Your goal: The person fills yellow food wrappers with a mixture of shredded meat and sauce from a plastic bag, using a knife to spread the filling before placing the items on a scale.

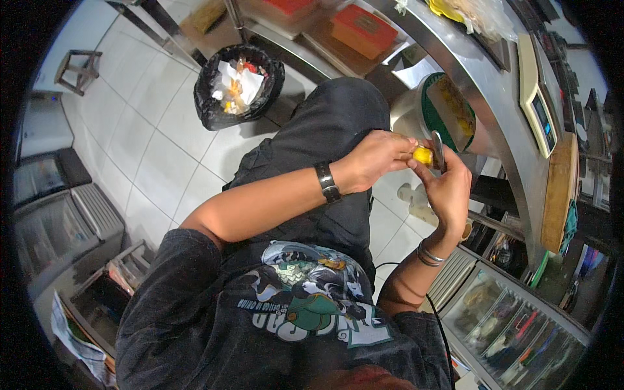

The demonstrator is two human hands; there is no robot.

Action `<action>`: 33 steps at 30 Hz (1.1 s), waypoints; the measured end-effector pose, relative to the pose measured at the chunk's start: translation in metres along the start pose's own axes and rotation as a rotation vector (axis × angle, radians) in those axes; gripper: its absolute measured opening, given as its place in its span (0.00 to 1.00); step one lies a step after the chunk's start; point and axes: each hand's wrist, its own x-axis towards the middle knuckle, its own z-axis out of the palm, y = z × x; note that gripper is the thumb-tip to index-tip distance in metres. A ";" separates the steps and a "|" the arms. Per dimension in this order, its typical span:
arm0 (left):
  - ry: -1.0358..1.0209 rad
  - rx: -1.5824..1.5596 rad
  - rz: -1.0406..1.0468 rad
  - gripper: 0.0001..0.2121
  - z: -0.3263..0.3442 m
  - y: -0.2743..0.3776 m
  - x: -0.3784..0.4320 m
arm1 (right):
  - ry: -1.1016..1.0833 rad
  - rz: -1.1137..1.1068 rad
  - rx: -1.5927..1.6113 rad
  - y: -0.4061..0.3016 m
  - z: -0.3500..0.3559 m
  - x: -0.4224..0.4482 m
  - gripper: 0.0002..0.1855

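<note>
My left hand [382, 158], with a black watch at its wrist, has its fingertips closed on a small yellow piece of food [422, 156], perhaps fruit. Close beside it, my right hand [447, 180], wearing metal bracelets, grips a shiny metal tool [438, 148], perhaps a knife; its handle is hidden in the fingers. The right thumb touches the yellow piece too. Both hands are above the floor, just past my right knee. Behind them stands a pale bucket with a green rim [431, 114], with yellowish pieces visible inside.
A waste bin lined with a black bag [202, 100] stands on the tiled floor. A steel counter [480, 105] curves along the right, bearing a digital scale [538, 109] and a thick wooden board [558, 195]. Red-lidded containers [363, 31] sit on the lower shelf.
</note>
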 end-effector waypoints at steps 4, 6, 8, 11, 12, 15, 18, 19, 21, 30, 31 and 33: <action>0.010 0.011 0.021 0.13 -0.001 -0.002 0.002 | -0.028 0.034 -0.052 -0.006 -0.001 0.005 0.18; 0.025 -0.007 -0.033 0.12 0.000 -0.003 0.002 | 0.001 -0.074 -0.020 0.001 0.002 0.006 0.18; 0.003 -0.020 -0.030 0.12 -0.002 -0.002 0.001 | 0.030 -0.184 0.014 0.000 0.003 0.006 0.19; -0.027 -0.058 -0.012 0.11 -0.004 -0.001 0.001 | 0.058 -0.159 -0.003 -0.007 0.002 0.006 0.19; -0.036 -0.084 0.003 0.11 -0.005 -0.001 0.002 | 0.037 -0.063 -0.007 -0.007 0.002 0.006 0.19; 0.000 -0.075 0.003 0.12 -0.002 -0.003 0.002 | 0.024 0.009 -0.010 -0.006 0.000 0.006 0.19; -0.057 -0.007 -0.001 0.12 -0.003 -0.001 0.001 | 0.011 -0.066 -0.034 -0.002 -0.001 0.008 0.19; -0.056 -0.008 0.002 0.12 -0.003 -0.001 0.001 | -0.009 -0.118 -0.059 0.000 -0.001 0.010 0.19; -0.066 -0.087 -0.046 0.14 0.001 0.003 -0.001 | 0.006 -0.105 -0.006 0.014 -0.002 0.016 0.18; 0.037 0.086 -0.030 0.22 0.007 0.002 0.004 | 0.181 -0.099 -0.385 0.189 0.001 0.175 0.28; 0.049 0.084 -0.029 0.22 0.004 0.002 0.005 | 0.184 -0.118 -0.381 0.193 0.009 0.188 0.28; 0.073 0.153 -0.026 0.23 0.000 0.006 0.003 | 0.190 -0.132 -0.367 0.186 0.024 0.210 0.27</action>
